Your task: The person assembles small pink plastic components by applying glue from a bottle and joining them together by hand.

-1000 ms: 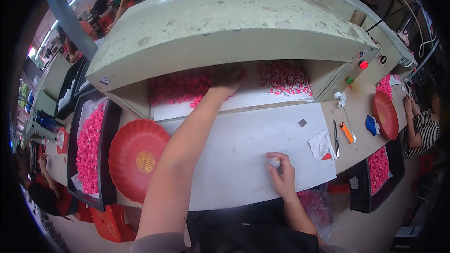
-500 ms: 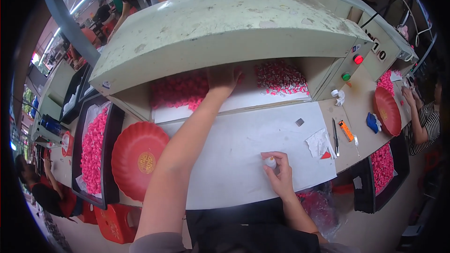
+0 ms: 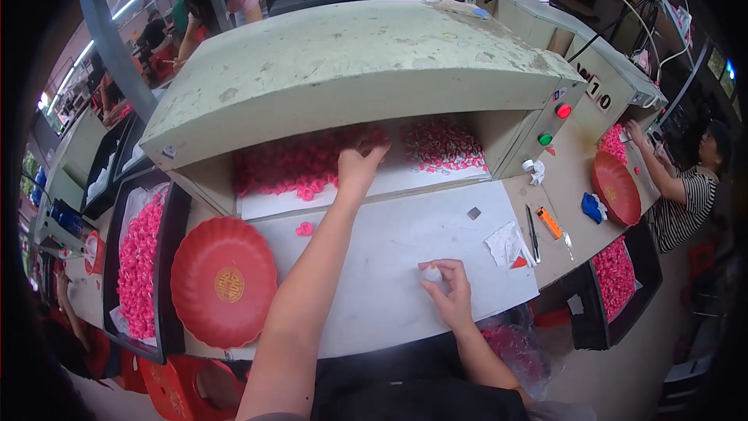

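White btl (image 3: 430,274) gripped by R hand (image 3: 452,292); lumpy pink pcs (image 3: 288,175) reached by L hand (image 3: 359,167), grip unclear; fluted red dish (image 3: 210,253) set at 8 o'clock.

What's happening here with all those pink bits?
A person's left hand reaches into the pale box, by a heap of pink pieces; whether it grips any is hard to see. The right hand holds a small white bottle over the white sheet, where a stray pink bit lies.
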{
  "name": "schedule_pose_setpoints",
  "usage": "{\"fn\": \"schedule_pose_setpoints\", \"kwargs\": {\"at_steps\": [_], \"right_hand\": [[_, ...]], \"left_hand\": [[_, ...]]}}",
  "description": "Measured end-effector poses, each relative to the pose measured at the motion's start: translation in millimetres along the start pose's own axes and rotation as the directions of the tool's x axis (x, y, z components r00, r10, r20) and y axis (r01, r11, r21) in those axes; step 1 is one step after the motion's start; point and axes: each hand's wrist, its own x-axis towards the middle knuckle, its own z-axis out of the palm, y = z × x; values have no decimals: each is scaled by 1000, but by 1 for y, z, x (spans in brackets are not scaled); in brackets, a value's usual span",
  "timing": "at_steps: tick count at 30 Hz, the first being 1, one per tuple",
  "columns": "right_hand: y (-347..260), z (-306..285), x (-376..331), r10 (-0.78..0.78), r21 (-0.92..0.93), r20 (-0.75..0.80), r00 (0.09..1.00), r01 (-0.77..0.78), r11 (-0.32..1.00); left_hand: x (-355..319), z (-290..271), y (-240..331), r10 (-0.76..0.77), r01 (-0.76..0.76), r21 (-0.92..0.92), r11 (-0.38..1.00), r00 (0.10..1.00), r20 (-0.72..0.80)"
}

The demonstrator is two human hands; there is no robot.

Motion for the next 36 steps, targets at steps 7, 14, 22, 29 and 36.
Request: {"fn": "schedule_pose_setpoints", "kwargs": {"at_steps": [7, 14, 22, 29, 36], "right_hand": [[0, -7, -5, 84, 251, -64, 994, -65, 966], [-17, 5, 5, 33, 121, -87, 996, -22, 992], [-9, 18, 7, 79, 262, 1, 997, -77, 962], [-5, 21, 4, 35, 171, -42, 999, -27, 985], [-8, 17, 0, 18, 181, 53, 998, -27, 983]], "left_hand": [[-168, -29, 3, -172, 321, -688, 650, 945, 278], [-211, -44, -44, -150, 263, -742, 617, 965, 217], [-195, -64, -18, 19, -18, 34, 999, 1000, -5], [-132, -72, -39, 194, 79, 885, 459, 963, -186], [-71, -47, -2, 514, -238, 742, 627, 842, -164]]}}
